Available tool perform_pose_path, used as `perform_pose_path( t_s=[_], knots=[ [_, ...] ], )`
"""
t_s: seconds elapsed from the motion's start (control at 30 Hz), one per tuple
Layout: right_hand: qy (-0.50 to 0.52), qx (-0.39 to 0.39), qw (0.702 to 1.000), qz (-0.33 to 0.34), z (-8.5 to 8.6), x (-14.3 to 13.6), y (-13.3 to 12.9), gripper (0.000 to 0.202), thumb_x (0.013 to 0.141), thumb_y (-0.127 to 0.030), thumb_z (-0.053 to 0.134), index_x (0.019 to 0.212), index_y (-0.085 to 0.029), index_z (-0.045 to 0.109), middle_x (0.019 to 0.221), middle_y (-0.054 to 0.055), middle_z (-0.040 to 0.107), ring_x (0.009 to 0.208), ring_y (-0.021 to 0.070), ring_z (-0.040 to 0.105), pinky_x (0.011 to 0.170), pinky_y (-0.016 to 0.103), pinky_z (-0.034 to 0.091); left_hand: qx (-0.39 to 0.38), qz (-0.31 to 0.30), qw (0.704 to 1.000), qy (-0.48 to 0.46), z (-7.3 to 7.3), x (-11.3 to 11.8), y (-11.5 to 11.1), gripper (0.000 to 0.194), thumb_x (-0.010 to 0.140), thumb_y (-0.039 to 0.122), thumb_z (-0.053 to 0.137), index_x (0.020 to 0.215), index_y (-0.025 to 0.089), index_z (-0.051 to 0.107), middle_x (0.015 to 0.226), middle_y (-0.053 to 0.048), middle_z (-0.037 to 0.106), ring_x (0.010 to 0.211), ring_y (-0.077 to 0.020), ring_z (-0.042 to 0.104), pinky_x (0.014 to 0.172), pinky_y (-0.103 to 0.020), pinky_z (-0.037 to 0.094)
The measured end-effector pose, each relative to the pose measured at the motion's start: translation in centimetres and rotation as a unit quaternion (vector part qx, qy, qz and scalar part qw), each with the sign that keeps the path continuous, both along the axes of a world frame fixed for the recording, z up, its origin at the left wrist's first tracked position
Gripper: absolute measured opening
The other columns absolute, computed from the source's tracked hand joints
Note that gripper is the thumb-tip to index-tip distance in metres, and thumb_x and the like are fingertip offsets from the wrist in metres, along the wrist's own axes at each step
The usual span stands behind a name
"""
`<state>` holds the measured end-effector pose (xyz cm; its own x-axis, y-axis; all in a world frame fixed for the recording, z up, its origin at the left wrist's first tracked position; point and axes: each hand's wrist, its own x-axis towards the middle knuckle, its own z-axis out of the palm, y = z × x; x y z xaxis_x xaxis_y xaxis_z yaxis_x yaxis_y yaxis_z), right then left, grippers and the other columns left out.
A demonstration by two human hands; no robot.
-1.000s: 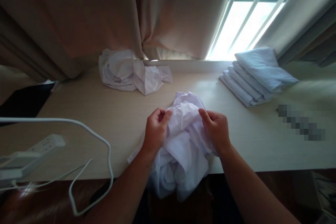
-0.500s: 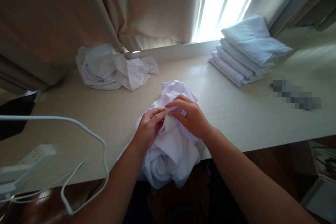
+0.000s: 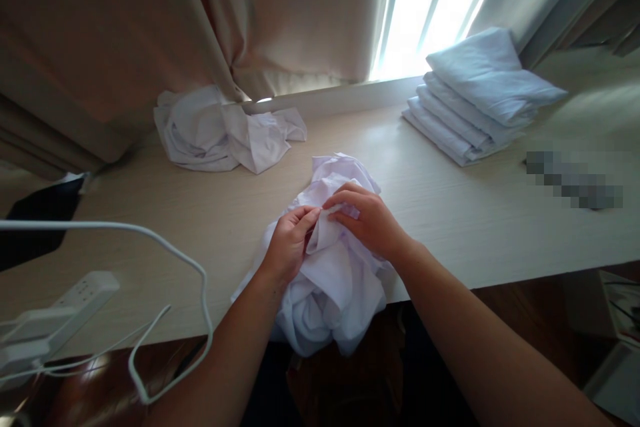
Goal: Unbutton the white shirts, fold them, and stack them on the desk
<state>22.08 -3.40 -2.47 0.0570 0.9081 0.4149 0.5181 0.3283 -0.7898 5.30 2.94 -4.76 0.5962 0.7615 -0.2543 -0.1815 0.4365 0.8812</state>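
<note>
A crumpled white cloth lies at the front edge of the table, part of it hanging over the edge. My left hand pinches the cloth's upper part between thumb and fingers. Close beside it, my right hand grips a fold of the same cloth, its fingertips almost meeting those of the left. Behind and to the left is a second crumpled white cloth. A stack of folded white cloths rests at the back right, by the window.
On the pale table, a blurred-out item lies at the right. A white power strip and a looping white cable are at the left, near a black object. Curtains hang behind.
The whole view has shifted slightly, so things sit a little farther right. Both hands remain on the cloth, with the left thumb now straighter along its edge.
</note>
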Motion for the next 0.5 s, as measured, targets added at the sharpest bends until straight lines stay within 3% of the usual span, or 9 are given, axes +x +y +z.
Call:
perform_pose_path(
  t_s=[0.2,0.37,0.5],
  knots=[
    [0.004,0.051,0.998,-0.028,0.5,-0.5,-0.4,0.014,0.088,-0.014,0.062,0.093,-0.024,0.069,0.120,0.005,0.061,0.116,0.0211,0.054,0.103,0.040,0.042,0.013,0.063,0.998,-0.004,-0.8,0.2,0.1,0.026,0.083,0.039,0.068,0.093,0.016,0.062,0.082,-0.002,0.067,0.067,-0.0104,0.059,0.065,-0.022,0.048],
    [-0.024,0.036,0.999,-0.007,0.6,-0.5,-0.3,0.004,0.087,-0.020,0.067,0.089,-0.023,0.070,0.098,0.003,0.067,0.098,0.0200,0.058,0.093,0.038,0.044,0.038,0.101,0.994,-0.002,-0.1,0.4,-0.1,0.026,0.082,0.042,0.067,0.088,0.017,0.061,0.075,0.001,0.062,0.064,-0.0093,0.056,0.061,-0.019,0.045],
    [-0.044,0.000,0.999,-0.010,0.2,-0.4,-0.1,0.002,0.085,-0.023,0.072,0.086,-0.022,0.070,0.089,0.003,0.067,0.089,0.0194,0.056,0.086,0.036,0.044,0.091,0.057,0.994,0.031,0.8,0.2,-0.5,0.026,0.082,0.043,0.068,0.088,0.018,0.063,0.075,0.002,0.061,0.062,-0.0083,0.054,0.061,-0.019,0.043]
  ],
)
